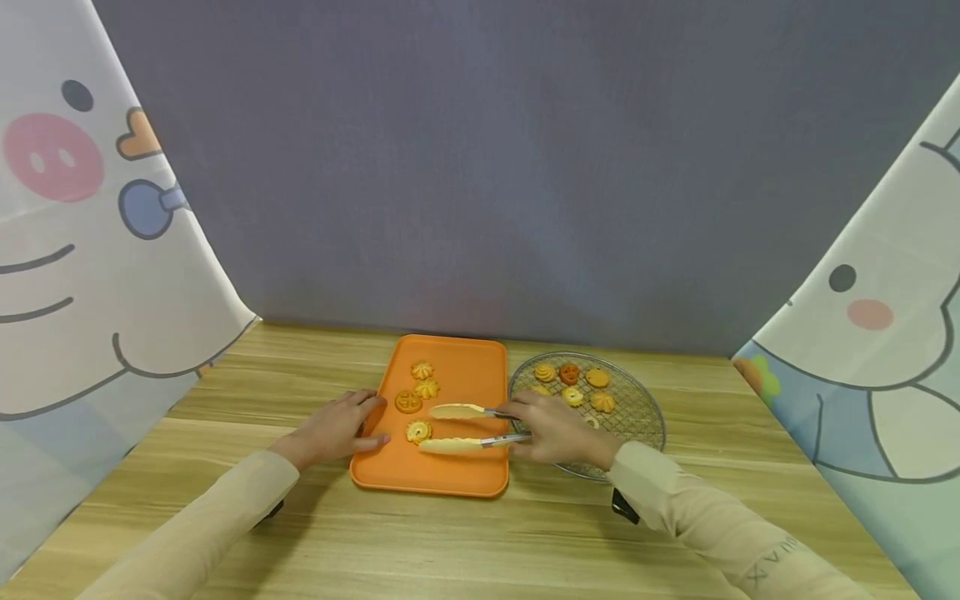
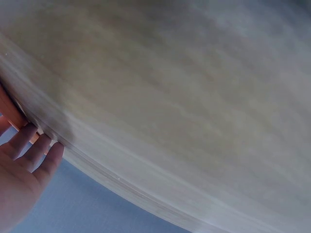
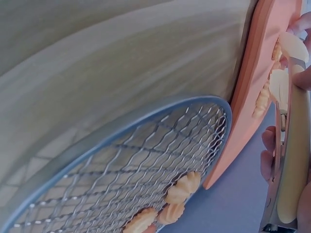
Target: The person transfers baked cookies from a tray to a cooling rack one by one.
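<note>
My right hand (image 1: 553, 427) grips metal tongs (image 1: 491, 442) with pale, scalloped tips. The tips point left over an orange tray (image 1: 465, 358) and stand well apart. The nearer tip overlaps a round cookie (image 1: 418, 430) in the head view; the farther one lies beside a brown cookie (image 1: 408, 402). Two flower-shaped cookies, one of them a pale cookie (image 1: 427, 388), lie farther back on the tray. My left hand (image 1: 337, 429) holds the tray's left rim, thumb over the inside. In the left wrist view its fingertips (image 2: 57, 148) meet the tray's outer side.
Right of the tray lies a round wire rack (image 1: 637, 425) bearing several cookies, including a dark red-brown cookie (image 1: 569, 373); my right hand hides part of it. Both rest on a wooden table (image 1: 420, 546). A grey panel (image 1: 480, 183) rises behind, with printed cartoon sheets at both sides.
</note>
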Motion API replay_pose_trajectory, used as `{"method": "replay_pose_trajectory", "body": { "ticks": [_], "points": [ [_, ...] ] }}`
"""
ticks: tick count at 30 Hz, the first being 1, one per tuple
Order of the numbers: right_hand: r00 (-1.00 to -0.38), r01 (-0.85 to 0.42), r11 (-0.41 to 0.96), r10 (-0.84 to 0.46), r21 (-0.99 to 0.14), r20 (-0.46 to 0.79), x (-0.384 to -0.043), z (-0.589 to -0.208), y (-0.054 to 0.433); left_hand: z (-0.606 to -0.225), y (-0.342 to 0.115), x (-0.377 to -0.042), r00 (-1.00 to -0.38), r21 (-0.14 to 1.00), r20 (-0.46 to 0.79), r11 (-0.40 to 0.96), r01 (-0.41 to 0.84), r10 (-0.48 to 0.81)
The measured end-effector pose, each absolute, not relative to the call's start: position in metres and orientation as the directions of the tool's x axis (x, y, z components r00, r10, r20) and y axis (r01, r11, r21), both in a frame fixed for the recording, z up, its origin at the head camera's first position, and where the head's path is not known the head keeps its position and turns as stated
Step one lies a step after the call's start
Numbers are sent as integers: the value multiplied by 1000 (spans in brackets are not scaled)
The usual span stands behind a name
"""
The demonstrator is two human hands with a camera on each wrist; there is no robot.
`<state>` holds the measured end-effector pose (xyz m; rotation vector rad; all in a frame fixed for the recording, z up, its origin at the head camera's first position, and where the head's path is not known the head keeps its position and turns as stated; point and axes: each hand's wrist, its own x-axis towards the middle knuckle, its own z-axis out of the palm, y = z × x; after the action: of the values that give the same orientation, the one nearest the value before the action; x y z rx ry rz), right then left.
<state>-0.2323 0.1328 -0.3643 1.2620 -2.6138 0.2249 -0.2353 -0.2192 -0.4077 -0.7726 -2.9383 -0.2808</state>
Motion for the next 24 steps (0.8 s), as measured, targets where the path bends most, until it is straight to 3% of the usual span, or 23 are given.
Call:
{"method": "replay_pose_trajectory", "body": {
  "ticks": [9, 24],
  "points": [
    [-634, -769, 636, -745, -69, 208, -234, -364, 122, -406, -218, -235, -866, 152, 140, 854, 498, 480],
    [-616, -788, 603, -768, -127, 175, -241, -364, 114, -409, -219, -238, -858, 113, 167, 855, 506, 486]
  ]
}}
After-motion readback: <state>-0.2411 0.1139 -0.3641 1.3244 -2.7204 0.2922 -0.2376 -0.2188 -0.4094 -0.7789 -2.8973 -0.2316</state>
